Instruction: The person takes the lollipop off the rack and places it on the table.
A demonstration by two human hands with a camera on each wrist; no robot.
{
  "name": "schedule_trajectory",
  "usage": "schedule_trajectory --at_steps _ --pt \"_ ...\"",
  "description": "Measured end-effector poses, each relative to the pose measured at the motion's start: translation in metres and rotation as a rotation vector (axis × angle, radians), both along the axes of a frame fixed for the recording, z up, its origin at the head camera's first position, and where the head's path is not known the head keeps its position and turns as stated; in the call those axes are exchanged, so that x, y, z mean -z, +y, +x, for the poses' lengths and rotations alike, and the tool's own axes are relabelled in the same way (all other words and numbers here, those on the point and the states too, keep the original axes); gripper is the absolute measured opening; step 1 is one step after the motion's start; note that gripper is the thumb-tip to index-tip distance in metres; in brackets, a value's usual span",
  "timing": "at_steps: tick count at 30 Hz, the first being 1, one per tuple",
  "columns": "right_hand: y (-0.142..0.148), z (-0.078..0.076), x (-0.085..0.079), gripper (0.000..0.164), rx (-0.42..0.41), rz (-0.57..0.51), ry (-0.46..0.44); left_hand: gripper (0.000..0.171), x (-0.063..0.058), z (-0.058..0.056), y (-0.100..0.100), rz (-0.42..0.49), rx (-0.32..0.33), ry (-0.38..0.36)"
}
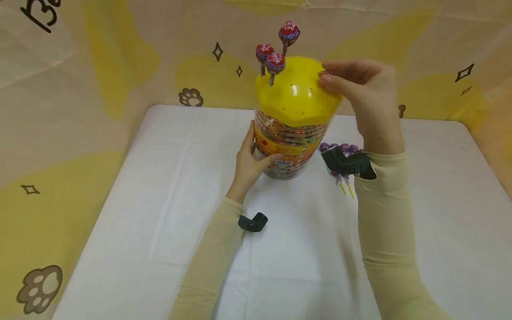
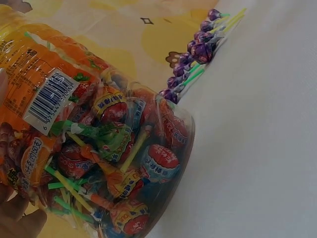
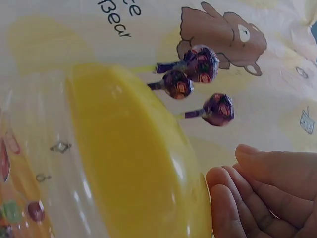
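Observation:
My left hand (image 1: 248, 166) grips the side of a clear plastic jar (image 1: 280, 171), thumb across its label and fingers behind. Wrapped lollipops (image 2: 161, 161) fill the jar, which tilts on the white table. Its domed yellow lid (image 1: 298, 100) has small holes. Three purple-and-red lollipops (image 1: 276, 64) stand in the lid's left side, heads outward. My right hand (image 1: 370, 93) is at the lid's right side, fingertips touching it. In the right wrist view, the thumb (image 3: 270, 166) is apart from the fingers and no lollipop shows between them.
Several purple lollipops (image 1: 336, 178) with yellow and green sticks lie on the white tabletop (image 1: 180, 213), right of the jar and partly behind my right wrist. A patterned yellow-and-beige cloth (image 1: 192, 26) rises behind the table's back edge.

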State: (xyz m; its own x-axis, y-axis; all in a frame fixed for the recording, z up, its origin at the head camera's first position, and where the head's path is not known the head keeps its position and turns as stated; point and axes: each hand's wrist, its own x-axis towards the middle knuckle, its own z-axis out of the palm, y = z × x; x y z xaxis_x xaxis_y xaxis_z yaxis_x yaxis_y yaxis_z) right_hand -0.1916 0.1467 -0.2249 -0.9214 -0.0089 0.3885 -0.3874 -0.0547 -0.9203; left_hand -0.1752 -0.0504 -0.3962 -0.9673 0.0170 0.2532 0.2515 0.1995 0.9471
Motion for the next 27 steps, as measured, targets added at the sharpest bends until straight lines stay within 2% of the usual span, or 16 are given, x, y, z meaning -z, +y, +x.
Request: schedule_trajectory --at_steps 15,23,27 --pt "-0.035 -0.008 -0.014 0.024 0.049 0.195 -0.009 0.099 -0.002 0.001 0.000 -0.005 -0.004 -0.024" --pt "-0.049 -0.016 -0.014 0.022 0.086 0.161 0.038 0.101 -0.001 0.000 0.000 0.000 -0.007 -0.031" --pt "-0.053 -0.019 -0.016 0.022 0.109 0.206 0.055 0.103 -0.001 0.001 0.000 0.005 -0.008 -0.035"
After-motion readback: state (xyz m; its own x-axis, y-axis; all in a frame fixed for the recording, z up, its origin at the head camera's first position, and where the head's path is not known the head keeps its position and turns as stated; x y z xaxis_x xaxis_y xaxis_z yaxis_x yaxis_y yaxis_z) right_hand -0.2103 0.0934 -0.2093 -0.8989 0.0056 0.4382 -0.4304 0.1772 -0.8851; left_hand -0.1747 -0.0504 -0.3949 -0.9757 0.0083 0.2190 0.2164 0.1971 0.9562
